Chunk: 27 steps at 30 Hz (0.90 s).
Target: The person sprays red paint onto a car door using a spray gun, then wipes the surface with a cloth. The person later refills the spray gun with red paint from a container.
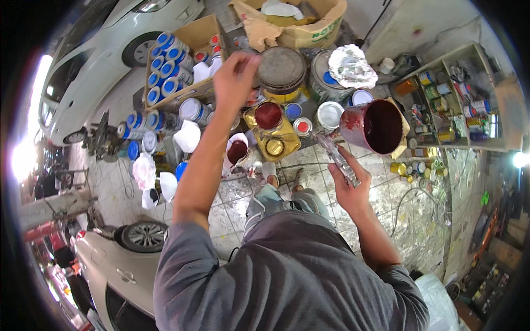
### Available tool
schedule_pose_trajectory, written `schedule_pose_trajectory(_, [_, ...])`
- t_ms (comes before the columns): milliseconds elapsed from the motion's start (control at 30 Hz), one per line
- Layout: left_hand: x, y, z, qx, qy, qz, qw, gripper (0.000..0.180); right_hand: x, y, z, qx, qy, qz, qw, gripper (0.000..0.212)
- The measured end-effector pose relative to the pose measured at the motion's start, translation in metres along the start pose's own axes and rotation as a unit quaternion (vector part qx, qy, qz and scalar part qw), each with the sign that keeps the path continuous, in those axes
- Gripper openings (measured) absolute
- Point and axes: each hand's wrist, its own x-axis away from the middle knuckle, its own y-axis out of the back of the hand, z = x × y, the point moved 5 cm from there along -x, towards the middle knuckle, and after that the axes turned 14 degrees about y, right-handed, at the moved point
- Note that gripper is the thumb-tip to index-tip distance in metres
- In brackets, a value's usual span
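Note:
My right hand is closed around the shiny metal handle of a paint spray gun. Its large cup, dark red inside, tilts with the mouth to the right. Raised at the upper left, my left hand looks slightly blurred; its fingers are bent and apart, with nothing visible in them. It is nearest a big round can with a grey lid. Below stand an open can of dark red paint, a gold rectangular tin and a white container with dark red paint.
A cardboard box holds several blue-lidded cans. Crumpled foil tops another can. An open white can stands near the spray gun. At the right is a shelf of small tins. Cars stand at the left.

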Motion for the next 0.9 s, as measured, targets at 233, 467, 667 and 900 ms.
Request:
schedule_pose_trajectory(233, [0.293,0.041,0.003,0.274,0.295,0.174,0.899,0.035,0.026,-0.089,0.064,-0.016,0.143,0.243,0.959,0.062])
schedule_pose_trajectory(467, [0.34,0.103,0.12,0.299,0.463,-0.124,0.825,0.045,0.079,-0.23,0.075,-0.117,0.18,0.446,0.869,0.061])
schedule_pose_trajectory(667, [0.377,0.176,0.227,0.199,0.442,-0.155,0.861,0.038,0.04,-0.289,0.0,-0.048,0.064,0.311,0.947,0.052])
schedule_pose_trajectory(900, [0.381,0.214,0.282,0.163,0.463,-0.041,0.87,0.043,0.017,-0.318,-0.073,0.151,0.114,0.141,0.972,0.018])
